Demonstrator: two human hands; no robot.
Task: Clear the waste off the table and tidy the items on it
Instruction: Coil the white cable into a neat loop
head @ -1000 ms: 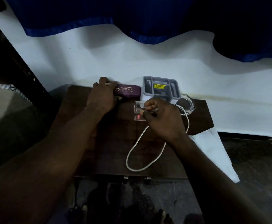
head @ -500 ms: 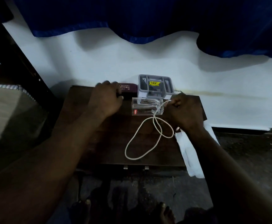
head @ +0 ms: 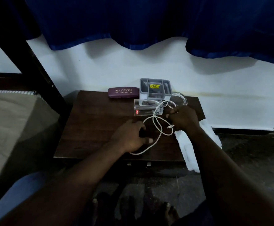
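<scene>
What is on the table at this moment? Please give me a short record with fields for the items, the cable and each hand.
table: dark wood
back row: maroon spectacle case, with the grey organiser tray to its right
in front of tray: clear plastic box
white cable: loose loops on the table
right hand: grips the cable in a fist
left hand: lies over a cable loop, fingers relaxed
right edge: white sheet hanging off
</scene>
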